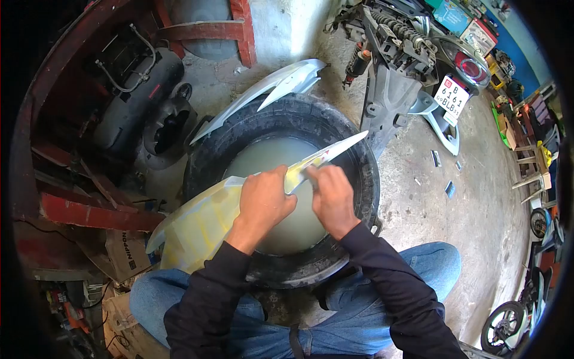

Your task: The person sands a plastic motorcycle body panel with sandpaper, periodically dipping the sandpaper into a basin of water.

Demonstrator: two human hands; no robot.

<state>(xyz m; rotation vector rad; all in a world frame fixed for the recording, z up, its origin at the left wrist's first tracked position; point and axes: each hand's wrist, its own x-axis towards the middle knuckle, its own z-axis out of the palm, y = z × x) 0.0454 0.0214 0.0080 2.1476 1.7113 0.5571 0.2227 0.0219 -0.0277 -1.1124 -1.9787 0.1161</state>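
A long motorcycle body panel (200,218), whitish with yellow patches, lies slanting across a black tub (356,134) of cloudy water (263,155). Its pointed tip reaches up to the right, and its broad end hangs past the tub's left rim. My left hand (264,200) is closed around the panel's narrow middle. Closer to the tip, my right hand (333,198) presses its bunched fingertips against the panel's surface. Whatever those fingers hold, if anything, is hidden. A second whitish panel (257,90) rests on the tub's far rim.
Beyond the tub at right stands a stripped motorcycle frame (388,90) with a number plate (451,99). A dark compressor tank (137,102) sits at left under a red frame (101,212). Small blue scraps (449,189) lie on the concrete floor. A cardboard box (122,254) is at lower left.
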